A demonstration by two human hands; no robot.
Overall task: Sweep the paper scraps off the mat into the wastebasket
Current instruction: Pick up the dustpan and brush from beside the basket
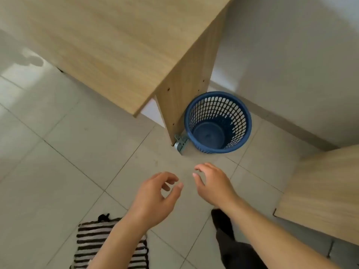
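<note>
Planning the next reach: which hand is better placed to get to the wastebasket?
Right, probably. The right hand is open, empty, and almost directly below the blue wastebasket. The left hand is also empty but sits further from it, nearer the striped mat.

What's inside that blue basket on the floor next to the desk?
The blue basket looks empty: its solid round bottom and perforated inner wall show, with no scraps in view. The near inner wall, below the rim, is hidden from this angle. Both the left hand and the right hand are empty.
</note>
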